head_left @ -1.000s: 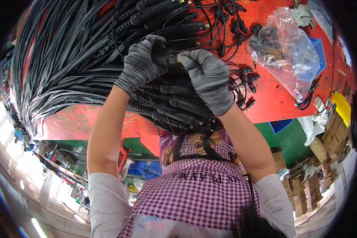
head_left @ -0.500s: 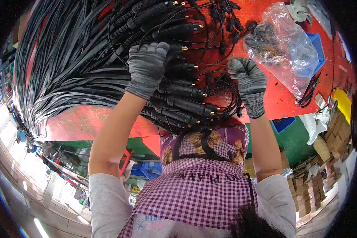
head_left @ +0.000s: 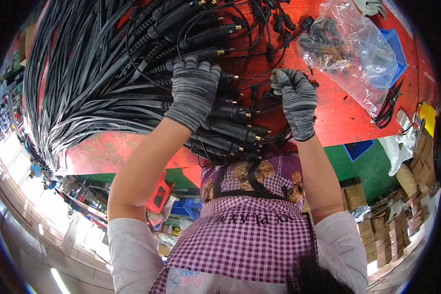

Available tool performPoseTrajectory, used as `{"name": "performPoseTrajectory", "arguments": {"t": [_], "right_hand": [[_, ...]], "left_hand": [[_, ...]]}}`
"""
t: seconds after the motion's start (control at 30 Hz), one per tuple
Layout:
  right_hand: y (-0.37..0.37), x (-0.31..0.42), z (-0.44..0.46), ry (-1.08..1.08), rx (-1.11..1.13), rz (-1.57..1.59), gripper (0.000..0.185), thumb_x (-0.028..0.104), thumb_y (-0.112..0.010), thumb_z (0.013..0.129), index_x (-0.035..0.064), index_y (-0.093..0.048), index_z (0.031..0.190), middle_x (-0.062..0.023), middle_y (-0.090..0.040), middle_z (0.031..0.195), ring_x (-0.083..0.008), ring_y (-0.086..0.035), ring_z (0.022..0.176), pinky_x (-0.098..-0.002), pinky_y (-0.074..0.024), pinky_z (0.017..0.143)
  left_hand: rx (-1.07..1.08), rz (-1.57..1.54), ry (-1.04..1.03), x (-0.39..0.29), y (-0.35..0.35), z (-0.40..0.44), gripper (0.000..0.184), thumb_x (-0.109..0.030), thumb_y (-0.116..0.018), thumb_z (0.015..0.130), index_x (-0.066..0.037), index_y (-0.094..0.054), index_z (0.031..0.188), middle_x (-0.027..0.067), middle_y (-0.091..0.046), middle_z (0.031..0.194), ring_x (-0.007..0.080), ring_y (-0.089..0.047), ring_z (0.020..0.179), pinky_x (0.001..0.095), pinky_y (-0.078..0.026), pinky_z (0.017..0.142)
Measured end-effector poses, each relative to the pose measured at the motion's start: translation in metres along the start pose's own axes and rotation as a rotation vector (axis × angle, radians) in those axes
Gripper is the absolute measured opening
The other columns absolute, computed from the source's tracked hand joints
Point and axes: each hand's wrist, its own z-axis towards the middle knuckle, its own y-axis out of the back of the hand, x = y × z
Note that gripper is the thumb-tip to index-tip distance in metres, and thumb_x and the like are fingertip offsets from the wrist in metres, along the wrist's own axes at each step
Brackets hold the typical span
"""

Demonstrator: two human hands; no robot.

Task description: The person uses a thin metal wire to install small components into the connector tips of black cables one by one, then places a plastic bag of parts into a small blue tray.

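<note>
My left hand (head_left: 195,88), in a grey striped knit glove, is closed over a black cable connector, whose brass tip (head_left: 235,77) shows past the fingers. My right hand (head_left: 295,95), gloved the same way, pinches thin wires (head_left: 255,78) that run across from that connector's end. The pinched wire ends are hidden by the fingers. More black connectors (head_left: 225,109) with brass tips lie side by side around my left hand, with thin black leads trailing to the right.
Thick black cables (head_left: 78,73) fan out to the left over the red table (head_left: 122,149). A clear plastic bag (head_left: 353,54) of small dark parts leans by a blue bin (head_left: 394,54). A dark-handled tool (head_left: 388,110) lies near the right edge.
My left hand has shifted slightly right and down, still closed on the connector. My right hand has moved a little left, nearer to it, still pinching the wires.
</note>
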Motion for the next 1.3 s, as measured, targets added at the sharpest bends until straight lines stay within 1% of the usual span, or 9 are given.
{"name": "performPoseTrajectory", "arguments": {"t": [0.13, 0.17, 0.27, 0.3, 0.5, 0.6, 1.07, 1.27, 1.3], "right_hand": [[0.005, 0.009, -0.003, 0.002, -0.010, 0.043, 0.018, 0.015, -0.054, 0.085, -0.0016, -0.057, 0.093, -0.0044, -0.061, 0.081, -0.0075, -0.058, 0.068, -0.0188, -0.0470, 0.060], [0.005, 0.011, -0.005, -0.004, -0.005, 0.055, 0.018, 0.015, -0.054, 0.085, -0.0018, -0.057, 0.093, -0.0046, -0.061, 0.082, -0.0076, -0.058, 0.069, -0.0188, -0.0471, 0.060], [0.001, 0.024, -0.009, 0.032, -0.010, 0.168, 0.017, 0.014, -0.054, 0.085, -0.0019, -0.057, 0.092, -0.0048, -0.061, 0.081, -0.0077, -0.058, 0.070, -0.0188, -0.0471, 0.061], [-0.001, 0.027, -0.009, 0.039, 0.000, 0.176, 0.017, 0.013, -0.054, 0.085, -0.0017, -0.057, 0.092, -0.0047, -0.061, 0.081, -0.0076, -0.058, 0.070, -0.0188, -0.0471, 0.061], [-0.006, 0.028, -0.009, 0.055, 0.014, 0.147, 0.016, 0.013, -0.056, 0.084, -0.0008, -0.058, 0.091, -0.0042, -0.062, 0.082, -0.0071, -0.057, 0.070, -0.0191, -0.0468, 0.062], [-0.007, 0.029, -0.009, 0.055, 0.007, 0.179, 0.016, 0.014, -0.056, 0.083, -0.0006, -0.059, 0.090, -0.0041, -0.062, 0.081, -0.0070, -0.057, 0.069, -0.0193, -0.0468, 0.062], [-0.013, 0.030, -0.006, 0.099, 0.043, 0.156, 0.016, 0.016, -0.057, 0.083, 0.0022, -0.060, 0.089, -0.0040, -0.062, 0.075, -0.0082, -0.057, 0.066, -0.0208, -0.0464, 0.060], [-0.054, 0.010, 0.006, 0.376, 0.118, -0.287, 0.014, 0.018, -0.062, 0.078, 0.0062, -0.063, 0.085, -0.0062, -0.062, 0.069, -0.0120, -0.058, 0.063, -0.0249, -0.0464, 0.060], [-0.060, 0.010, 0.010, 0.336, 0.117, -0.207, 0.014, 0.018, -0.062, 0.077, 0.0060, -0.063, 0.084, -0.0065, -0.063, 0.070, -0.0125, -0.059, 0.063, -0.0251, -0.0465, 0.060]], "left_hand": [[-0.117, -0.366, 0.013, 0.017, 0.001, -0.007, 0.033, -0.025, -0.057, 0.072, -0.015, -0.056, 0.104, 0.0022, -0.057, 0.101, 0.0265, -0.049, 0.098, 0.0421, -0.036, 0.084], [-0.263, -0.417, -0.021, 0.020, -0.008, -0.008, 0.036, -0.019, -0.064, 0.066, -0.015, -0.058, 0.101, 0.0048, -0.060, 0.095, 0.0262, -0.053, 0.089, 0.0370, -0.040, 0.080], [-0.304, -0.493, -0.014, 0.023, 0.000, -0.012, 0.036, -0.020, -0.067, 0.064, -0.014, -0.059, 0.098, 0.0051, -0.061, 0.092, 0.0253, -0.054, 0.087, 0.0360, -0.041, 0.079], [-0.257, -0.493, 0.003, 0.023, 0.000, -0.010, 0.035, -0.021, -0.068, 0.063, -0.014, -0.060, 0.097, 0.0050, -0.061, 0.091, 0.0250, -0.054, 0.087, 0.0356, -0.040, 0.080], [-0.350, -0.552, -0.029, 0.028, -0.006, -0.009, 0.037, -0.021, -0.068, 0.062, -0.013, -0.060, 0.097, 0.0035, -0.062, 0.092, 0.0257, -0.054, 0.086, 0.0353, -0.042, 0.080], [-0.338, -0.588, -0.032, 0.030, -0.002, -0.010, 0.039, -0.019, -0.069, 0.063, -0.014, -0.058, 0.101, 0.0038, -0.062, 0.092, 0.0225, -0.054, 0.083, 0.0344, -0.040, 0.081], [-0.301, -0.652, -0.006, 0.032, 0.001, -0.011, 0.037, -0.015, -0.069, 0.063, -0.013, -0.059, 0.098, 0.0027, -0.061, 0.093, 0.0215, -0.053, 0.085, 0.0326, -0.040, 0.082], [-0.327, -0.633, -0.004, 0.031, -0.002, -0.011, 0.035, -0.019, -0.067, 0.065, -0.014, -0.060, 0.098, 0.0034, -0.061, 0.093, 0.0223, -0.053, 0.085, 0.0331, -0.039, 0.082], [-0.344, -0.593, -0.007, 0.032, -0.001, -0.010, 0.034, -0.020, -0.067, 0.065, -0.014, -0.060, 0.098, 0.0036, -0.061, 0.092, 0.0223, -0.053, 0.085, 0.0332, -0.039, 0.082]]}}
